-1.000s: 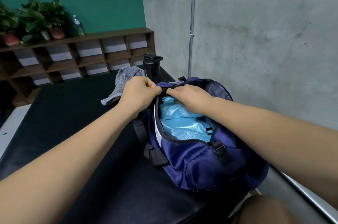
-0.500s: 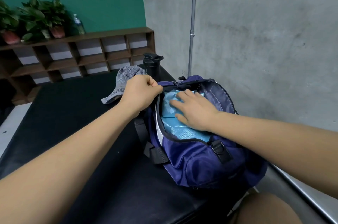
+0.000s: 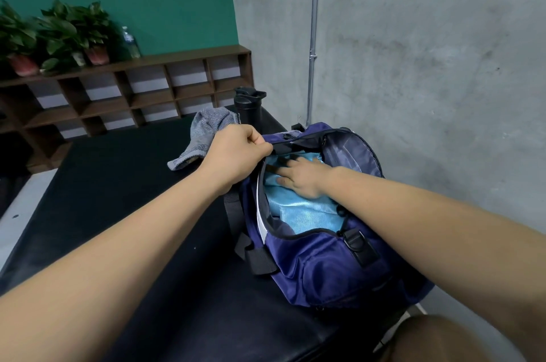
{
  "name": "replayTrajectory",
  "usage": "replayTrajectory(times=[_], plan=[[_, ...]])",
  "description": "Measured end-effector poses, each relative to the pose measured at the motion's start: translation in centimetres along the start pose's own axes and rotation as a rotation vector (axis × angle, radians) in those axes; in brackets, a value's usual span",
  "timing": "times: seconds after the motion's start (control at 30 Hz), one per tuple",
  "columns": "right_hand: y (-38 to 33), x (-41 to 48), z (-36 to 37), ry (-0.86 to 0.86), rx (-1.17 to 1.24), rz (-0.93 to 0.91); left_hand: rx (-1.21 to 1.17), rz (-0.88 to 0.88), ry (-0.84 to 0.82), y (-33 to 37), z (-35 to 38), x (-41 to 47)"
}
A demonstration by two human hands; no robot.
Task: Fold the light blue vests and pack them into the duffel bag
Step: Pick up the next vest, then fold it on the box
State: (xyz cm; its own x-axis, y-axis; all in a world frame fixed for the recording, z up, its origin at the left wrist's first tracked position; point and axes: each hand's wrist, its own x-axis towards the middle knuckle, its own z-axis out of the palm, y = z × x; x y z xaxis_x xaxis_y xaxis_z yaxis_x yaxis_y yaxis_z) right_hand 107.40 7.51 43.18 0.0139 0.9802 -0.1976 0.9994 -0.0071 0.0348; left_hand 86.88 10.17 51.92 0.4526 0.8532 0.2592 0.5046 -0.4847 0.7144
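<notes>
Packing stage: the left hand (image 3: 236, 151) pinches the far rim of the duffel bag (image 3: 334, 270) while the right hand (image 3: 301, 181), fingers spread flat, presses the light blue vests (image 3: 304, 213) down inside. Next up is probably zipping it, once that fabric's tucked clear.

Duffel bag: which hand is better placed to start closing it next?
Probably left: the left hand pinches the duffel bag at the far end of its opening; the right hand lies flat inside, pressing the light blue vests.
</notes>
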Motion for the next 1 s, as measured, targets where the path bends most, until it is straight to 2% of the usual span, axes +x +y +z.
replayTrajectory(times=[0.17,0.33,0.47,0.67,0.77,1.0], plan=[[0.7,0.3,-0.5,-0.042,0.074,0.023,0.017,0.016,-0.018,0.0,-0.1,-0.3],[-0.7,-1.1,-2.4,0.033,-0.022,-0.014,0.009,0.002,-0.059,-0.3,-0.5,-0.9],[-1.8,-4.9,-3.7,0.209,-0.064,-0.009,-0.005,-0.007,-0.08,-1.7,-1.7,-2.4],[-3.8,-9.6,-6.3,0.603,0.016,-0.016,0.033,-0.065,-0.064,-5.6,-6.0,-6.9],[-5.8,-10.4,-6.9,0.714,0.035,-0.043,0.053,-0.107,-0.049,-7.8,-8.9,-9.9],[-15.9,-8.7,-5.4,0.642,0.07,-0.25,0.134,-0.212,-0.007,-13.6,-15.1,-16.9]])
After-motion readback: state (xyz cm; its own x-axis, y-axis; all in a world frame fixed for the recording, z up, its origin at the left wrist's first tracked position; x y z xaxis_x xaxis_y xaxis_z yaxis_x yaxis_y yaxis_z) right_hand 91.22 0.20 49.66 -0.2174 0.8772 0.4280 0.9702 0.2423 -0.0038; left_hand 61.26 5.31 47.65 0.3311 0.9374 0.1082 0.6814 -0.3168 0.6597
